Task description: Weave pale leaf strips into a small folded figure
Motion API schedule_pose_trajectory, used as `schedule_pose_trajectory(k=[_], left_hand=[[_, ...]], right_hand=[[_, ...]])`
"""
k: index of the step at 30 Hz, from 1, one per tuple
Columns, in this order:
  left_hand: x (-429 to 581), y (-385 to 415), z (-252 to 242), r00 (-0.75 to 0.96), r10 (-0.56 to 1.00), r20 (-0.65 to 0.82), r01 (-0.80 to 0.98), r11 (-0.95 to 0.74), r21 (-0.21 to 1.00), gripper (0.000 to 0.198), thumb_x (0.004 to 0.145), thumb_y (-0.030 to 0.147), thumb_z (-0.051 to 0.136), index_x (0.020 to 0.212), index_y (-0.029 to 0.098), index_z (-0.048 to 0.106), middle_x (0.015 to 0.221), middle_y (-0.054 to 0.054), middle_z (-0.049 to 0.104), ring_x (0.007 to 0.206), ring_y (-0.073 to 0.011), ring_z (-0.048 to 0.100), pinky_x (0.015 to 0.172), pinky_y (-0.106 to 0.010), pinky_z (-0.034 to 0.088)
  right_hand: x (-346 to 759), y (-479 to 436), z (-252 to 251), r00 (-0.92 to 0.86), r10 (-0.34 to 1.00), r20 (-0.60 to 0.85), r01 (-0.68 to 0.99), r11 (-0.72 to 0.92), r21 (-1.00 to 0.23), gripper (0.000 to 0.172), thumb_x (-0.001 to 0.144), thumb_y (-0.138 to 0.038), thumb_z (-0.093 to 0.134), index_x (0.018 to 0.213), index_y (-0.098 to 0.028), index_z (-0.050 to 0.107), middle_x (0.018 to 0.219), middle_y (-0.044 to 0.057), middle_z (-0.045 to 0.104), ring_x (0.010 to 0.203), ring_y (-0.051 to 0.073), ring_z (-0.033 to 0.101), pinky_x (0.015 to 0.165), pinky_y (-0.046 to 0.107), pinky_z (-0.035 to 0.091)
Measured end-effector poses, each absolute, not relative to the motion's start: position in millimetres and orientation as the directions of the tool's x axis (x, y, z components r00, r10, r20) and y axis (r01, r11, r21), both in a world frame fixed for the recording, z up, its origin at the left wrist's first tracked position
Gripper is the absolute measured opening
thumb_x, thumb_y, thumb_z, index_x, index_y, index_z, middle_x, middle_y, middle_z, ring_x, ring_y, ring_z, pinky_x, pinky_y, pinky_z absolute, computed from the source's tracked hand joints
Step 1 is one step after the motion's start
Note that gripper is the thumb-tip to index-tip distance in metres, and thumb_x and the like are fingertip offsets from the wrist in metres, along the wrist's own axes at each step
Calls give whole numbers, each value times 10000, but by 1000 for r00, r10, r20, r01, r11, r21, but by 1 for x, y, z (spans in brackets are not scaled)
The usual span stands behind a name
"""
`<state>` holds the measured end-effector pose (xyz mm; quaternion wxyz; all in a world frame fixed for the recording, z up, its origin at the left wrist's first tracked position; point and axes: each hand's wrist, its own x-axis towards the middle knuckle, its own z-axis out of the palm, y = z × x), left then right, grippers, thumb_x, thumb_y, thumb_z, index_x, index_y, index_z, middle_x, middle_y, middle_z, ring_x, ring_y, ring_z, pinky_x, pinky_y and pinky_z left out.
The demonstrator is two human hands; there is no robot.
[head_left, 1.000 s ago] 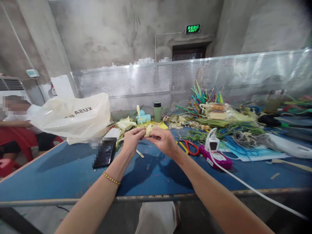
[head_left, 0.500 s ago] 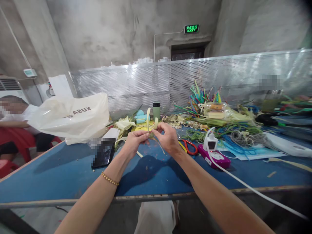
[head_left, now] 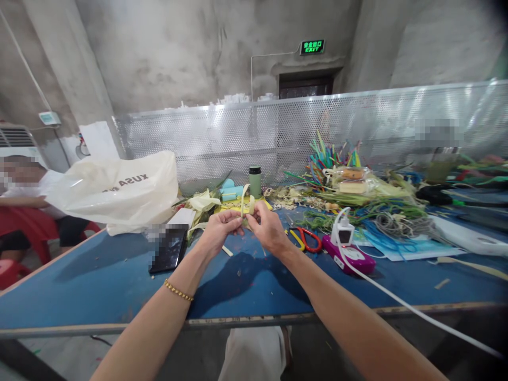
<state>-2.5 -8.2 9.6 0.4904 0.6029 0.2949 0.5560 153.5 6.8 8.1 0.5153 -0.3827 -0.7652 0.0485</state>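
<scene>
A green exit sign (head_left: 312, 47) glows on the rough grey wall (head_left: 159, 58).

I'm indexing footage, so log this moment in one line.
left hand: holds pale strips | right hand: holds pale strips | bottle: upright, beyond hands | bag: left of hands

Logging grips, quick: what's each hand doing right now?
Left hand: closed, pinching a pale strip.
Right hand: closed, pinching pale strip too.
</scene>
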Motion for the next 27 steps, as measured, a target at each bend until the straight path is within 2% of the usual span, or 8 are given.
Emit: schedule_pose_trajectory(k=[8,11,17,22,27], left_hand=[[-1,-11,11,219,908,356,-226,-308,924,310,672,354,751,829,96,679,674,-44,642,553,-100,559,555,-232,388],[-1,-10,10,217,905,365,-204,-324,924,317,653,319,773,867,105,676,714,-37,653,577,-93,567,575,-227,397],[-2,-7,8,187,901,392,-175,-362,916,306,643,276,774,866,103,657,604,-16,627,546,-99,557,558,-227,387],[-2,-7,8,184,899,398,-168,-371,914,290,640,269,770,847,109,646,609,-12,630,538,-98,556,554,-227,393],[-1,-7,8,181,901,393,-162,-367,916,296,619,269,783,832,117,646,618,-5,631,538,-99,565,568,-233,414]], right_hand=[[154,6,8,-183,630,755,515,716,-472,78,800,-219,510,782,-210,436,666,0,584,597,137,548,577,234,377],[153,6,9,-166,638,752,506,710,-490,102,789,-228,525,757,-213,429,646,-5,580,585,135,547,568,234,378],[153,8,9,-132,670,730,484,686,-543,94,805,-260,528,762,-205,465,652,3,612,578,136,559,568,238,392],[155,8,8,-151,678,719,454,694,-559,83,840,-280,514,820,-201,500,698,14,646,621,144,589,588,243,418],[154,9,8,-131,713,689,452,661,-598,82,831,-272,527,794,-201,505,668,11,642,594,141,587,564,240,431]])
